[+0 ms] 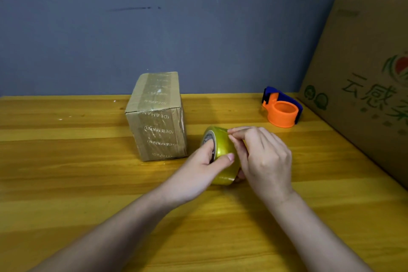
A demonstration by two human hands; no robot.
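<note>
A yellowish roll of clear packing tape (221, 147) stands on edge on the wooden table (66, 172). My left hand (198, 172) grips it, fingers in the core and thumb on the outer band. My right hand (262, 157) curls over the roll's right side, with its fingertips picking at the top of the band. Left of the roll stands a small cardboard box (156, 117), sealed with printed tape. An orange and blue tape dispenser (281, 108) lies at the back right, holding no roll.
Large cardboard cartons (364, 73) with green print stand stacked along the right edge of the table. A grey-blue wall (176, 28) rises right behind the table.
</note>
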